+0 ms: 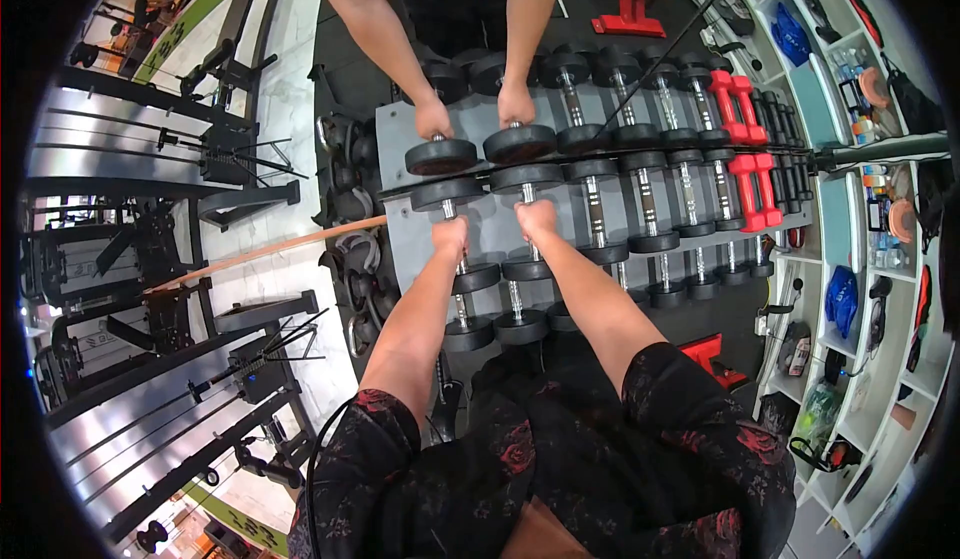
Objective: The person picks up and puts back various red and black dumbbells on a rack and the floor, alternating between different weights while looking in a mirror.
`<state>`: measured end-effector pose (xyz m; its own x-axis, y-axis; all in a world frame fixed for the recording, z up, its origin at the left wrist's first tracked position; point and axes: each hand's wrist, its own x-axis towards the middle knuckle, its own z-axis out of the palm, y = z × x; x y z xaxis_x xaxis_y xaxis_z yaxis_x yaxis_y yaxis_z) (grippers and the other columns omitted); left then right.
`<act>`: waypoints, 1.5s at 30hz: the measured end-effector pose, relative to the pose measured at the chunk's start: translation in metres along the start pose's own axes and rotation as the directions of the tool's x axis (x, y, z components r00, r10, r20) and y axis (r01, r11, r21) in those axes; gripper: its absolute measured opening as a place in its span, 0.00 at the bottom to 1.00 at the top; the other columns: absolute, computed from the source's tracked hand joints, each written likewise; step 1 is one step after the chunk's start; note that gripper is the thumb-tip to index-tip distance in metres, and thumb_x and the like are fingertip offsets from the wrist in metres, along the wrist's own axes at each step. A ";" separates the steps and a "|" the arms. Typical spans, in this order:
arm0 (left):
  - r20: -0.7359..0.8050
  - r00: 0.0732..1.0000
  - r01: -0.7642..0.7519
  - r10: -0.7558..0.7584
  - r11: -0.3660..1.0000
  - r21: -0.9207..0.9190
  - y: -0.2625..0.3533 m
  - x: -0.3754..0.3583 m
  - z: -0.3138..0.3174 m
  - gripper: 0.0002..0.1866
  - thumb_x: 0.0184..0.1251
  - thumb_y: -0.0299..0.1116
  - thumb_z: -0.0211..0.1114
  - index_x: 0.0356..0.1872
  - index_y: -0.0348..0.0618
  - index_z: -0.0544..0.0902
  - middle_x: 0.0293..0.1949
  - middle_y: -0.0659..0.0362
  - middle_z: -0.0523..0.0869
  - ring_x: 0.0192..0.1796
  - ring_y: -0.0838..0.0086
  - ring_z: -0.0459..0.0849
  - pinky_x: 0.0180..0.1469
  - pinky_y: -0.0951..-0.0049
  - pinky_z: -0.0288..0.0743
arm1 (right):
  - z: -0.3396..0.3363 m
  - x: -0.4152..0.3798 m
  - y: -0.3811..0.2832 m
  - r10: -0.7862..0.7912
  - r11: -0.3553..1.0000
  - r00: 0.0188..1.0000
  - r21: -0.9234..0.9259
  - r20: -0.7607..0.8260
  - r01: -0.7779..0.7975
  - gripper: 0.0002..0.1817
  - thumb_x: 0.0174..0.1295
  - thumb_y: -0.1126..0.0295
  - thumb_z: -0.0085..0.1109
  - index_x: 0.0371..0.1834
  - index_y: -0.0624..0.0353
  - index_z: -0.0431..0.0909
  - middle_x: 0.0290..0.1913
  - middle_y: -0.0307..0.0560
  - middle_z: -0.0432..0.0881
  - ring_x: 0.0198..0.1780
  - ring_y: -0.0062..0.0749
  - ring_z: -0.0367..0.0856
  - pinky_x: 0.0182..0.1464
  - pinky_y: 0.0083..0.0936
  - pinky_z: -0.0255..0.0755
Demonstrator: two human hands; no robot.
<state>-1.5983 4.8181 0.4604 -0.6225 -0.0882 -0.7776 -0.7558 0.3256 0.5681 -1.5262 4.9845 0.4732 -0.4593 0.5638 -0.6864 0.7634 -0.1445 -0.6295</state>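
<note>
My left hand (pixel 452 236) is closed round the handle of a black dumbbell (pixel 447 195) at the left end of the grey rack (pixel 407 241). Beside it, my right hand (pixel 537 219) grips the chrome handle of a second black dumbbell (pixel 526 178). Both dumbbells lie pointing away from me, a round head beyond each fist and another nearer my body. Just to the right of my right hand is another black dumbbell (pixel 596 213) with a ringed chrome handle. My fingers partly hide both handles.
A mirror behind the rack repeats the dumbbells and my arms. Red dumbbells (pixel 746 193) sit farther right, and a lower row of black dumbbells (pixel 520 326) is nearer me. White shelves (pixel 858 421) stand at right, gym machines (pixel 262 374) at left, kettlebells (pixel 362 294) beside the rack.
</note>
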 end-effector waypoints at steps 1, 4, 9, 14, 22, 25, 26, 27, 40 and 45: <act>0.007 1.000 -0.004 0.004 1.000 0.002 0.005 -0.001 0.003 0.10 0.56 0.30 0.61 0.18 0.41 0.72 0.14 0.58 0.71 0.13 0.71 0.67 0.14 0.66 0.59 | -0.001 0.003 -0.003 -0.016 1.000 1.000 -0.007 -0.004 0.016 0.21 0.58 0.63 0.60 0.13 0.68 0.76 0.13 0.51 0.75 0.12 0.38 0.76 0.18 0.36 0.71; -0.051 0.997 -0.057 0.062 0.994 0.095 0.000 -0.003 0.005 0.12 0.56 0.32 0.61 0.17 0.39 0.74 0.15 0.56 0.74 0.13 0.69 0.70 0.15 0.64 0.63 | -0.002 0.000 -0.007 -0.005 0.999 1.000 -0.048 -0.023 0.004 0.20 0.58 0.63 0.60 0.14 0.69 0.77 0.13 0.53 0.76 0.13 0.39 0.77 0.19 0.35 0.74; -0.070 0.989 -0.112 0.133 0.962 0.247 -0.005 0.002 0.005 0.18 0.59 0.39 0.63 0.18 0.34 0.78 0.15 0.51 0.80 0.14 0.64 0.79 0.18 0.62 0.74 | 0.001 0.007 -0.006 -0.005 0.993 0.999 -0.117 -0.041 0.000 0.18 0.58 0.65 0.58 0.17 0.70 0.79 0.15 0.53 0.78 0.16 0.40 0.81 0.20 0.36 0.76; 0.030 0.982 -0.180 0.185 0.881 0.438 -0.002 0.002 -0.004 0.20 0.60 0.42 0.63 0.23 0.30 0.80 0.20 0.46 0.83 0.21 0.57 0.85 0.30 0.63 0.81 | 0.005 0.021 0.003 -0.004 0.988 0.999 -0.153 -0.043 -0.003 0.15 0.57 0.67 0.58 0.19 0.70 0.80 0.16 0.53 0.79 0.18 0.41 0.83 0.21 0.35 0.77; 0.129 0.921 -0.351 0.367 0.641 0.683 0.000 -0.027 -0.013 0.37 0.58 0.46 0.66 0.54 0.23 0.61 0.50 0.28 0.80 0.55 0.41 0.80 0.60 0.56 0.74 | -0.022 0.001 -0.005 -0.193 0.891 0.974 -0.393 0.121 0.226 0.25 0.51 0.53 0.68 0.32 0.72 0.83 0.38 0.66 0.84 0.43 0.52 0.85 0.48 0.38 0.78; 0.190 0.907 -0.396 0.377 0.603 0.693 0.003 -0.034 -0.019 0.37 0.58 0.45 0.66 0.55 0.23 0.61 0.50 0.28 0.80 0.56 0.41 0.80 0.61 0.57 0.74 | -0.048 -0.022 -0.021 -0.214 0.816 0.965 -0.515 0.154 0.263 0.33 0.49 0.51 0.70 0.47 0.73 0.80 0.51 0.69 0.82 0.55 0.54 0.82 0.58 0.38 0.74; 0.200 0.887 -0.428 0.415 0.583 0.691 0.001 -0.033 -0.021 0.36 0.58 0.45 0.66 0.54 0.23 0.62 0.50 0.30 0.80 0.55 0.41 0.80 0.60 0.57 0.74 | -0.054 -0.031 -0.020 -0.293 0.806 0.948 -0.503 0.121 0.313 0.36 0.50 0.51 0.70 0.52 0.72 0.77 0.53 0.68 0.81 0.58 0.53 0.80 0.60 0.36 0.73; 0.218 0.878 -0.448 0.426 0.573 0.686 0.005 -0.035 -0.025 0.36 0.58 0.45 0.66 0.54 0.23 0.62 0.50 0.30 0.80 0.55 0.41 0.80 0.60 0.57 0.74 | -0.060 -0.038 -0.018 -0.368 0.792 0.926 -0.492 0.085 0.360 0.39 0.50 0.51 0.70 0.58 0.70 0.73 0.56 0.68 0.79 0.61 0.52 0.78 0.61 0.35 0.72; 0.253 0.718 -0.586 0.649 0.366 0.723 0.007 -0.112 -0.023 0.41 0.58 0.41 0.67 0.71 0.41 0.58 0.69 0.44 0.60 0.70 0.48 0.63 0.68 0.49 0.64 | -0.140 -0.115 0.049 -0.623 0.777 0.768 -0.225 -0.146 0.588 0.24 0.57 0.66 0.67 0.57 0.59 0.73 0.53 0.55 0.75 0.57 0.45 0.76 0.61 0.35 0.70; 0.347 0.569 -0.747 0.746 0.292 0.597 -0.014 -0.127 -0.019 0.38 0.59 0.38 0.66 0.70 0.42 0.61 0.67 0.44 0.64 0.69 0.48 0.64 0.68 0.51 0.63 | -0.155 -0.129 0.072 -0.579 0.815 0.796 -0.146 -0.176 0.561 0.26 0.58 0.64 0.67 0.59 0.59 0.72 0.54 0.54 0.73 0.57 0.43 0.74 0.60 0.36 0.70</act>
<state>-1.5132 4.8067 0.5564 -0.8473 0.5192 -0.1119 0.3657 0.7231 0.5861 -1.3420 5.0275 0.5726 -0.7280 0.6755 -0.1175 0.4310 0.3176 -0.8446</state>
